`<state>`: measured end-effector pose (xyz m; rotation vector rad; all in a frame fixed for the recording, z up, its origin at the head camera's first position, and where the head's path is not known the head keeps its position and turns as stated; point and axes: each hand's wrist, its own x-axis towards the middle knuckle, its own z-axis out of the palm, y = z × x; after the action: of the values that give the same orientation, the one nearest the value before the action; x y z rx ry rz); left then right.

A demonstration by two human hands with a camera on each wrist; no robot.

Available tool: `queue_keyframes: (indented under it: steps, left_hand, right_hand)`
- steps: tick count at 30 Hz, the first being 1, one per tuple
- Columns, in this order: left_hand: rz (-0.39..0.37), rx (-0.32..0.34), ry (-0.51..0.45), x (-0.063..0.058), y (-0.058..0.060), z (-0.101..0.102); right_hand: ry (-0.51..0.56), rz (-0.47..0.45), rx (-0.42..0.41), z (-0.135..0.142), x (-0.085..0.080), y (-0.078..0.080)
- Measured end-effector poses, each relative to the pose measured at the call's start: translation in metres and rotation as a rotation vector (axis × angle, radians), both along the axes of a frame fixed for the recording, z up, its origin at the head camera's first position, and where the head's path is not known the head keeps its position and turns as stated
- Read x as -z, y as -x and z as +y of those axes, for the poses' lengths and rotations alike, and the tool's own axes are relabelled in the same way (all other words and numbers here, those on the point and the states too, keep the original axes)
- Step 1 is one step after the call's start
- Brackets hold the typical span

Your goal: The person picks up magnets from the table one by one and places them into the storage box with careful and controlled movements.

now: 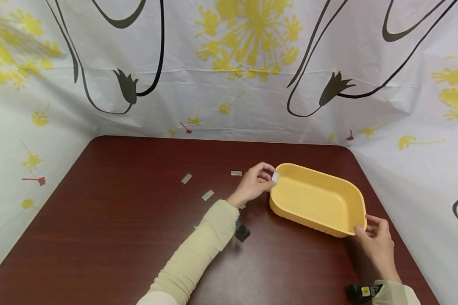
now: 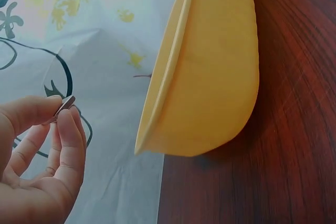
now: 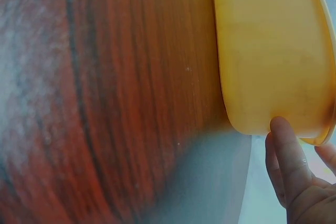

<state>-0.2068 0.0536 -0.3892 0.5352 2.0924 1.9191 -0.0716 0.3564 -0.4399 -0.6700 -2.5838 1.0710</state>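
Note:
My left hand [image 1: 255, 183] pinches a small flat grey rectangular piece [image 1: 275, 176] between thumb and fingers, at the left rim of a yellow plastic bin [image 1: 316, 199]. The left wrist view shows the same piece [image 2: 65, 106] edge-on between the fingertips, beside the bin's outer wall [image 2: 215, 87]. At the bin's near right corner, my right hand [image 1: 378, 245] grips the rim, thumb at the inner side. In the right wrist view one finger [image 3: 286, 142] lies against the bin's outer wall [image 3: 273, 56]. The bin's visible floor is bare.
Similar grey pieces lie left of the bin on the dark red wooden table [image 1: 99, 237]: one at the far left [image 1: 186, 178], one nearer [image 1: 208, 195], one farther back [image 1: 236, 173]. Another [image 1: 243, 206] is partly hidden by the left wrist. A patterned white cloth [image 1: 221, 114] hangs behind the table.

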Motion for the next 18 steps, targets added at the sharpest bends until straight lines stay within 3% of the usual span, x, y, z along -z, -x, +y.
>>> queue_keyframes:
  steps: [9,18]
  left_hand:
    - [0.038,-0.001,0.026,-0.002,-0.001,0.012]
    - [0.018,-0.001,0.061,0.002,-0.005,0.03]
  right_hand:
    - [-0.014,0.021,-0.038,0.0,0.0,-0.001]
    - [0.011,0.015,-0.043,0.0,0.0,-0.003]
